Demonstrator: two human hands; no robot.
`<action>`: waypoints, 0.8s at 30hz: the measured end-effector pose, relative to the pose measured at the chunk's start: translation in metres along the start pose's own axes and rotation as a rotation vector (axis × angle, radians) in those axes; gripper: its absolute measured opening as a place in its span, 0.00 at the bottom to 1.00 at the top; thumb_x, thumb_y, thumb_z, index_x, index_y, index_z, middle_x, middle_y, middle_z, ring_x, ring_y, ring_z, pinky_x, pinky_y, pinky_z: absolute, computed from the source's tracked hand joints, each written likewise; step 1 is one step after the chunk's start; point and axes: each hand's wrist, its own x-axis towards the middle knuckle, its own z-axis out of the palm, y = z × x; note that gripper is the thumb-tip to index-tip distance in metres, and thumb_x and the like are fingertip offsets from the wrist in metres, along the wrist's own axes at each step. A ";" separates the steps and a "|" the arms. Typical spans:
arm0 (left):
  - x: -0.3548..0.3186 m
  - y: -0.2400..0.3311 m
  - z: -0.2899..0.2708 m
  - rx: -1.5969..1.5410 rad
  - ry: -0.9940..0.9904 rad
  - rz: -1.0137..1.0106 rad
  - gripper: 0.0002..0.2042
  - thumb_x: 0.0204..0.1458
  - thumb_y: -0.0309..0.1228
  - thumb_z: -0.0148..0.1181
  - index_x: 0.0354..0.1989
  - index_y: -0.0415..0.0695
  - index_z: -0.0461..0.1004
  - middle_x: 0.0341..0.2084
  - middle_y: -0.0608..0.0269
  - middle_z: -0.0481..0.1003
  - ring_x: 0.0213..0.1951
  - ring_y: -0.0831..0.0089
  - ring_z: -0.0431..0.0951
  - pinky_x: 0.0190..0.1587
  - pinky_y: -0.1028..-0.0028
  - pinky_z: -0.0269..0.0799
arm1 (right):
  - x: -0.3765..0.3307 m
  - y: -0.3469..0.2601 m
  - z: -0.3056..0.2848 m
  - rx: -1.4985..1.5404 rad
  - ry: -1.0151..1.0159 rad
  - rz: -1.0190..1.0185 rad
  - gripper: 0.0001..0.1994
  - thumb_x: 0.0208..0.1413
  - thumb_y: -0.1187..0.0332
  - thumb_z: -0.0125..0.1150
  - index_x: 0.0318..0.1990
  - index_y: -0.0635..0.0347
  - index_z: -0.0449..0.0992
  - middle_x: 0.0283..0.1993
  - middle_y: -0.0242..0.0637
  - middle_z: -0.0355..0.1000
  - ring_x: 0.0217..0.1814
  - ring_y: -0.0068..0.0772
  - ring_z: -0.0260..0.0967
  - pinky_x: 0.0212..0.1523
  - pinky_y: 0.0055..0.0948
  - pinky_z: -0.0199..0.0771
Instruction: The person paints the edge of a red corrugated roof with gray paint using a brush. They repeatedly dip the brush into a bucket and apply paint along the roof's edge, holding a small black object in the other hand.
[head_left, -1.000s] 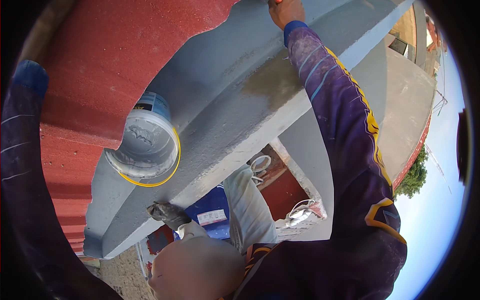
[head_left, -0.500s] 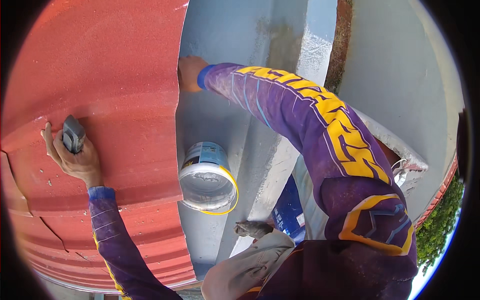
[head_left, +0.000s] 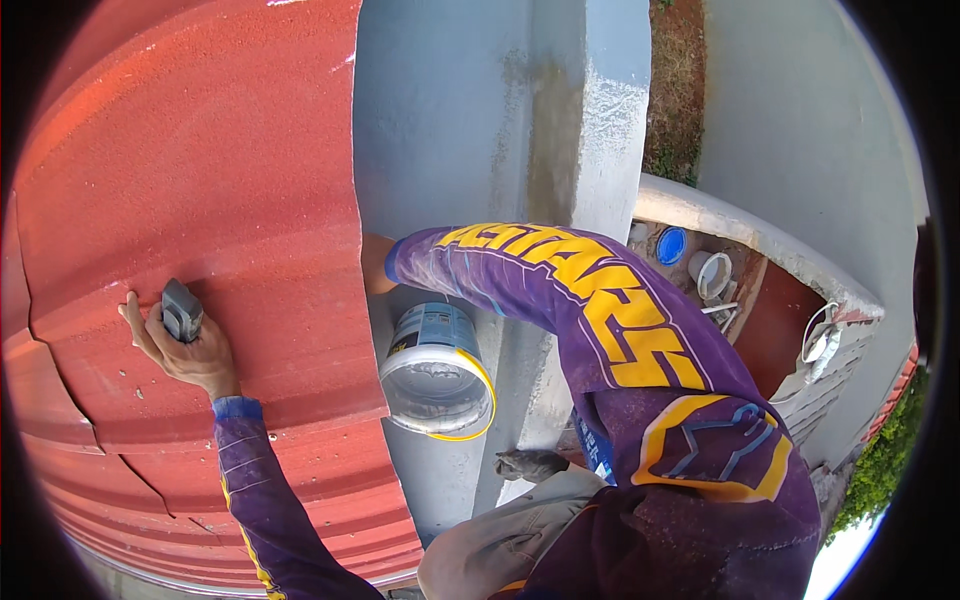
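My left hand rests on the red corrugated roof sheet, some fingers stretched out. It grips a dark grey, block-shaped object whose exact kind I cannot make out. At the sheet's edge, my right hand reaches under the red metal; its fingers are hidden there, so what they hold does not show. Just nearer than that hand, a bucket with a yellow handle lies tipped in the grey gutter, its mouth toward me. Whitish-grey residue coats its inside.
My foot in a dark covering stands in the gutter near the bucket. Beyond the gutter's raised right edge, a lower area holds a blue round lid or container and a white bucket. A grey wall surface lies farther right.
My right hand has moved nearer along the sheet's edge, closer to the bucket, and more of it is hidden. The view has shifted; my left hand keeps its place on the sheet.
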 end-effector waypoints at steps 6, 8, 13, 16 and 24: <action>-0.004 -0.007 0.003 0.045 -0.002 0.045 0.11 0.53 0.19 0.66 0.44 0.40 0.74 0.66 0.55 0.71 0.68 0.46 0.70 0.67 0.54 0.72 | 0.101 0.050 -0.117 -0.179 0.190 0.188 0.22 0.59 0.51 0.64 0.54 0.55 0.83 0.58 0.48 0.80 0.60 0.57 0.77 0.59 0.49 0.76; 0.000 -0.003 0.006 0.033 0.023 0.048 0.10 0.53 0.19 0.65 0.43 0.40 0.74 0.66 0.55 0.71 0.68 0.46 0.70 0.66 0.55 0.73 | 0.128 0.051 -0.192 -0.358 0.323 0.131 0.21 0.60 0.52 0.62 0.54 0.54 0.82 0.57 0.49 0.80 0.59 0.57 0.77 0.57 0.49 0.77; 0.006 0.010 0.018 -0.001 0.020 0.043 0.11 0.53 0.21 0.67 0.42 0.41 0.74 0.65 0.56 0.72 0.68 0.46 0.71 0.68 0.54 0.72 | 0.150 0.099 -0.261 -0.515 0.557 -0.024 0.19 0.63 0.55 0.59 0.54 0.53 0.82 0.53 0.51 0.81 0.55 0.58 0.78 0.52 0.50 0.79; -0.002 -0.003 0.006 -0.017 -0.002 0.001 0.13 0.52 0.22 0.69 0.44 0.42 0.74 0.66 0.58 0.71 0.70 0.45 0.68 0.70 0.50 0.68 | 0.080 0.048 -0.155 -0.392 0.232 0.040 0.17 0.62 0.59 0.59 0.55 0.52 0.82 0.57 0.46 0.80 0.56 0.53 0.78 0.54 0.45 0.80; -0.008 -0.003 0.020 -0.130 0.044 -0.070 0.18 0.49 0.26 0.72 0.48 0.48 0.75 0.68 0.66 0.71 0.74 0.49 0.64 0.75 0.33 0.47 | -0.042 0.004 -0.146 -0.535 -0.143 0.006 0.10 0.58 0.65 0.60 0.41 0.61 0.81 0.41 0.54 0.80 0.44 0.63 0.78 0.47 0.55 0.79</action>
